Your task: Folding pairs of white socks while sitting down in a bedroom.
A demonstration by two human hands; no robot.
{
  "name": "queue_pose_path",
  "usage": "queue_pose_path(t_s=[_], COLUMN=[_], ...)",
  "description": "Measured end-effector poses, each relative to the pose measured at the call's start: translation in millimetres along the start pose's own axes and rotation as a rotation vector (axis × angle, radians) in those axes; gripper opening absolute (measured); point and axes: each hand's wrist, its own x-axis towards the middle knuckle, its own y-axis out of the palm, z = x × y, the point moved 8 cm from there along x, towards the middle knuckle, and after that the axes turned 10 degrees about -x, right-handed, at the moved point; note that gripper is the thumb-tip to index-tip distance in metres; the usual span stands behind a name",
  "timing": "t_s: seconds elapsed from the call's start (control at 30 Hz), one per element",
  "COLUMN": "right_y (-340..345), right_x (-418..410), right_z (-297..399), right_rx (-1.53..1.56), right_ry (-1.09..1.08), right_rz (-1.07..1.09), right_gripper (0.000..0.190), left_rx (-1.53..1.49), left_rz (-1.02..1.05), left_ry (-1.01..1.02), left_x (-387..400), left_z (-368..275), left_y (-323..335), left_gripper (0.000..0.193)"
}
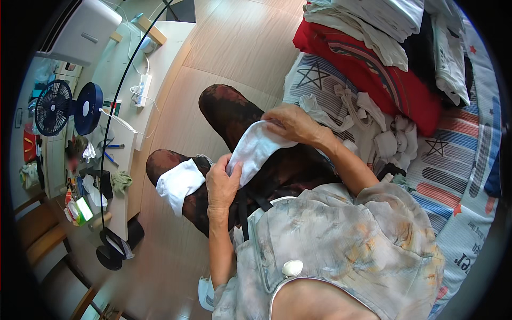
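Observation:
A white sock (258,148) is stretched between my two hands above my lap. My left hand (224,182) pinches its lower end between thumb and fingers. At the upper end my right hand (294,124) grips the fabric, with the fingers curled over the edge. Another white sock (180,184) lies draped over my left knee, close to my left hand but apart from it. Dark patterned trousers (236,116) cover my legs under both socks.
To my right, a bed with a striped, star-printed cover (448,176) bears a heap of light socks (386,140), a red textile (360,60) and folded white clothes (376,20). On the left stands a desk (172,36) with a small fan (88,108) and a power strip (142,91).

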Motion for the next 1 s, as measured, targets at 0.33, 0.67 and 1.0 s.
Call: queue_pose_path(t_s=[0.33,0.67,1.0], right_y=[-88.2,-125.4,-75.2], right_x=[-6.7,-42.4,-29.0], right_z=[119.1,265.7,269.6], right_rx=[0.445,1.425,1.319], right_ry=[-0.451,-1.228,-1.149], right_rz=[0.035,0.506,0.776], right_gripper=[0.02,0.046,0.053], left_rx=[-0.02,-0.045,-0.235], left_rz=[-0.041,-0.027,-0.209], left_ry=[0.208,0.208,0.228], left_x=[-9.5,-12.9,-23.5], left_z=[-25.1,-9.9,-22.3], left_y=[-8.0,16.8,-18.7], left_gripper=[0.04,0.034,0.026])
